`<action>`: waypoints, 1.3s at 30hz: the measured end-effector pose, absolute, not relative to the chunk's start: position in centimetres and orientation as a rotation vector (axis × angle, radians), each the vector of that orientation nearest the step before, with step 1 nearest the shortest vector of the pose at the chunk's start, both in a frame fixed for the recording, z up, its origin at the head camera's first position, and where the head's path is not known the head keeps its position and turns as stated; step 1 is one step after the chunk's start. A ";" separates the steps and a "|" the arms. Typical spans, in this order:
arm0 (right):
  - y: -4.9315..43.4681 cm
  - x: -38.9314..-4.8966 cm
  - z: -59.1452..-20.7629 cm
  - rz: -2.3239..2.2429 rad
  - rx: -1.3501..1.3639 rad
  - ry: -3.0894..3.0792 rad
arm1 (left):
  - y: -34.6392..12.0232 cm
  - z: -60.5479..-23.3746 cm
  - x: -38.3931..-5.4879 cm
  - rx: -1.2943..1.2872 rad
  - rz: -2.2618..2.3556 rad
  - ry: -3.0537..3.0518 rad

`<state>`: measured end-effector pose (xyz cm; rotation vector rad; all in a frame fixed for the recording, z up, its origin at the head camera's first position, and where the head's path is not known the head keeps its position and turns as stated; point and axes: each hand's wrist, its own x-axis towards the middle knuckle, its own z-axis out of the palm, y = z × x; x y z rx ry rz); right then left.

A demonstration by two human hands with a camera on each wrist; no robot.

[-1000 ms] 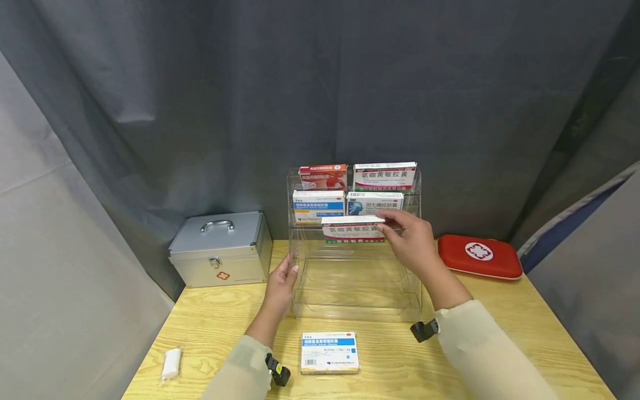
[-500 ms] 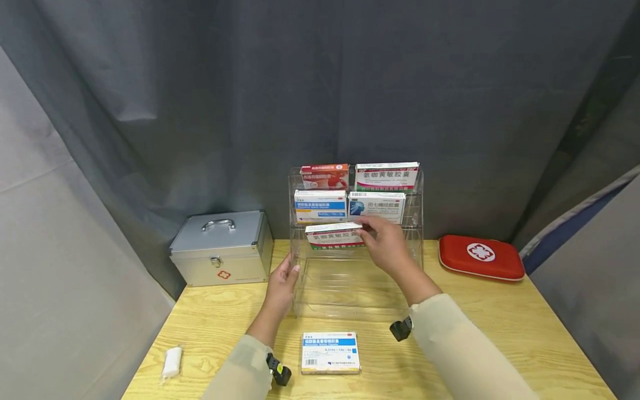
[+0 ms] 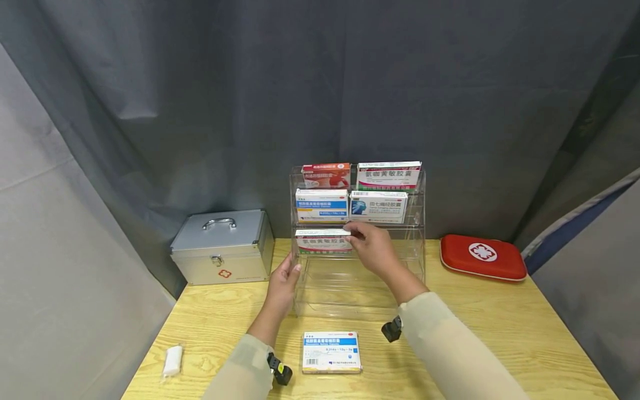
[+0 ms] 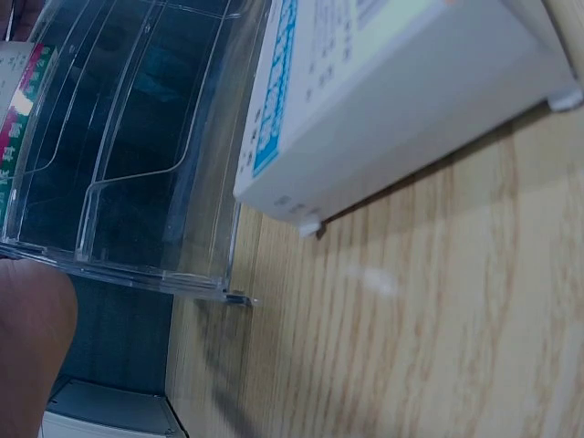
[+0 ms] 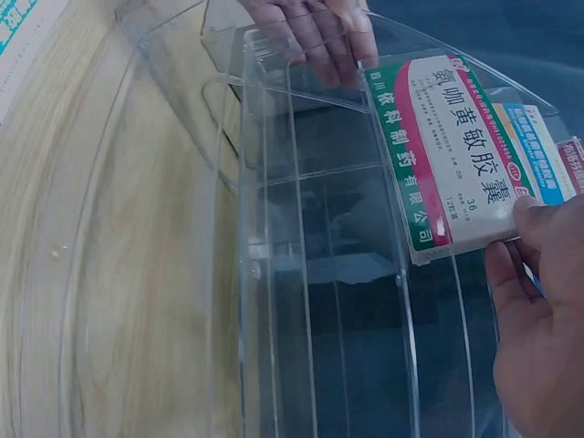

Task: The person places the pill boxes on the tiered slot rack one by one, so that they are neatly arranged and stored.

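Note:
A clear plastic tiered display rack (image 3: 357, 311) stands on the table. My left hand (image 3: 281, 288) grips its left side, thumb toward the front. With thumb and fingers, my right hand (image 3: 376, 251) pinches the right end of a white medicine box (image 3: 322, 243) with pink and green bands. That box sits upright at the left of the third tier; the right wrist view shows its printed front (image 5: 447, 146). Above it are a red medicine box (image 3: 326, 176), a blue-and-white one (image 3: 321, 206), a white one with a blue picture (image 3: 378, 208) and another pink-and-green one (image 3: 389, 176).
A blue-and-white medicine box (image 3: 331, 353) lies flat in front of the rack. A silver first-aid case (image 3: 220, 250) stands at left, a red zip case (image 3: 482, 258) at right. A small white wrapped roll (image 3: 172, 361) lies near the front left. A dark curtain hangs behind.
My right hand has moved left and slightly down with the pink-and-green medicine box, from mid-rack to the left of the third tier. The box has levelled out. My left hand stays on the rack.

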<state>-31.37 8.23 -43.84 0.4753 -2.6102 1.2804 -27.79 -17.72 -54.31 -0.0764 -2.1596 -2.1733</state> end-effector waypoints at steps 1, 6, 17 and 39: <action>8.1 -31.4 -44.0 1.277 0.476 -2.609 | -17.7 -54.3 -27.8 -0.072 -2.172 -2.162; 8.0 -31.4 -44.3 1.247 0.481 -2.593 | -17.7 -54.2 -27.8 -0.052 -2.164 -2.173; 8.1 -31.2 -44.7 1.231 0.509 -2.567 | -17.7 -54.3 -27.7 -0.051 -2.170 -2.176; 13.3 -19.9 -52.6 1.177 1.035 -2.806 | -17.8 -54.5 -27.8 -0.052 -2.141 -2.190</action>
